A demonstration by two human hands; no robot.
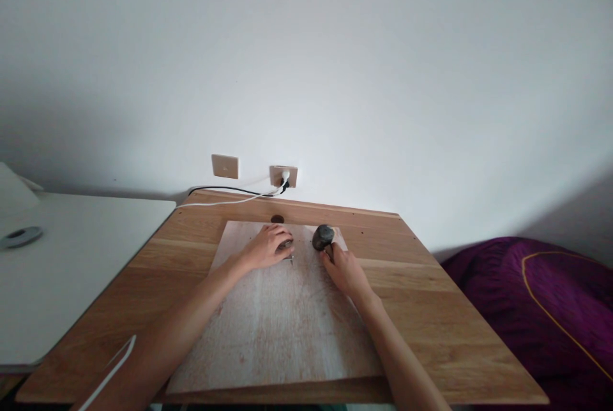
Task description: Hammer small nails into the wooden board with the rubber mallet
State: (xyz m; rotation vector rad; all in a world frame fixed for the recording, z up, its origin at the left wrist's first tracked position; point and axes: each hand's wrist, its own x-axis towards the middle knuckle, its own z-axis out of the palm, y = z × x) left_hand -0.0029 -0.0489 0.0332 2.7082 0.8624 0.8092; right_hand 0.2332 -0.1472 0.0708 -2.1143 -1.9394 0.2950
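My right hand [345, 269] is closed around the handle of a hammer [323, 237] with a thick, dark, rounded head. The hammer head is over the far right part of a pale, whitish wood board [278, 328]. Towards the board's far edge, left of the hammer, my left hand [269, 246] curls its fingers over a small dark object with a metallic shine [285, 245]. Most of that object is hidden under the fingers. By the fingertips, a thin metal piece [290, 258] shows against the board; its kind is too small to tell.
The board lies on a brown wooden table [412, 315] pushed against a white wall. White and black cables [230, 199] run from a wall socket [283, 175] along the back edge. At left stands a white table [86, 258] with a grey ring-shaped item [22, 237]. A purple beanbag-like item [541, 309] is at right.
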